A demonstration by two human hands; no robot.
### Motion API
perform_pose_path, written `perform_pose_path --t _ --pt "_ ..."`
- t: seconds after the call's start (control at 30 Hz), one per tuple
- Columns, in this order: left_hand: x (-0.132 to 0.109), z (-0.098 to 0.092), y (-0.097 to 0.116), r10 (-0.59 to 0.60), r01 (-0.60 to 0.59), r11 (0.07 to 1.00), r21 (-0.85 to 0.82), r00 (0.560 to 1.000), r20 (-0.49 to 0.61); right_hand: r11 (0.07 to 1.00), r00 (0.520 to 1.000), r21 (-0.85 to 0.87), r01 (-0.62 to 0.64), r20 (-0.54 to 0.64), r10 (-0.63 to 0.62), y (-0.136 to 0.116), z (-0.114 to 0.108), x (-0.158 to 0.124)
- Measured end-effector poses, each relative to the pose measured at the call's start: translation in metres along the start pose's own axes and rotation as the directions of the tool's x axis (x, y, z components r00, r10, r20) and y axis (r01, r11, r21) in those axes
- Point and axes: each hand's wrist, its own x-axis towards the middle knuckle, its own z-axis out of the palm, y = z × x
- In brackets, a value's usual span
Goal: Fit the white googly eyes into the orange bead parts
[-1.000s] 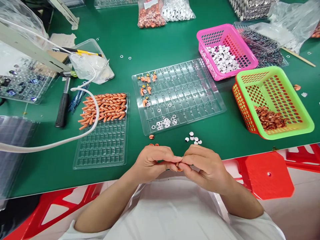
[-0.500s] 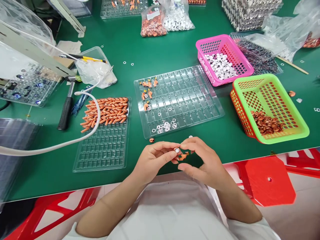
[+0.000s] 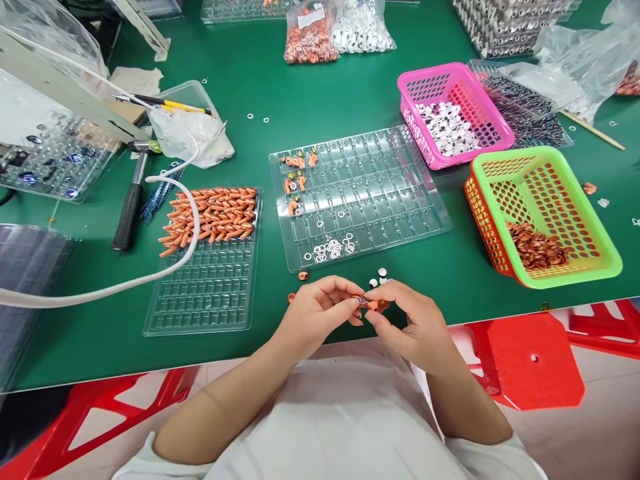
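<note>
Both my hands meet low over the front of the green table. My left hand [image 3: 320, 317] is closed, pinching a small copper-coloured part [image 3: 357, 298] between thumb and fingers. Thumb and forefinger of my right hand [image 3: 415, 320] close on a small orange moulded piece [image 3: 373, 305], right against the copper part; whether the two are joined I cannot tell. Fingers hide much of both. Small black-and-white caps [image 3: 383, 273] lie just beyond my right hand. A loose copper ring-shaped part [image 3: 303, 275] rests beyond my left hand.
Ahead is a clear compartment tray [image 3: 380, 180] with a few orange pieces and white rings. To its left, another tray [image 3: 200, 293] holds copper tubes near a hammer [image 3: 129, 213]. At right stand a pink basket [image 3: 465, 160] of white caps and a green basket [image 3: 595, 253] of copper parts.
My right thumb and forefinger, apart before, have closed on the orange piece. The black-and-white caps beside my right hand now show more. The view has shifted slightly.
</note>
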Motion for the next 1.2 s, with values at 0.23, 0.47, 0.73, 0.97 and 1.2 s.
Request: perform_pose_path --t 0.23,0.47,0.73,0.97,1.2 --pt "0.001 -0.002 -0.004 -0.006 0.006 1.0 0.005 0.999 -0.041 0.999 0.998 0.051 -0.008 -0.06 0.011 0.001 0.003 0.002" --pt "-0.002 0.001 -0.002 0.027 -0.023 0.998 0.05 0.996 -0.085 0.997 0.996 0.075 -0.001 -0.091 0.008 0.002 0.007 0.001" --pt "0.0 0.002 -0.003 0.072 -0.058 0.99 0.13 0.992 -0.105 0.988 0.985 0.128 -0.09 -0.137 0.107 0.008 0.017 -0.007" --pt "-0.005 0.001 -0.01 0.175 -0.142 0.96 0.242 0.977 -0.121 0.938 0.956 0.305 -0.165 -0.187 0.228 0.013 0.029 -0.014" --pt "-0.011 0.001 -0.013 0.303 -0.246 0.887 0.392 0.949 -0.089 0.943 0.973 0.303 -0.134 -0.139 0.183 0.01 0.024 -0.019"
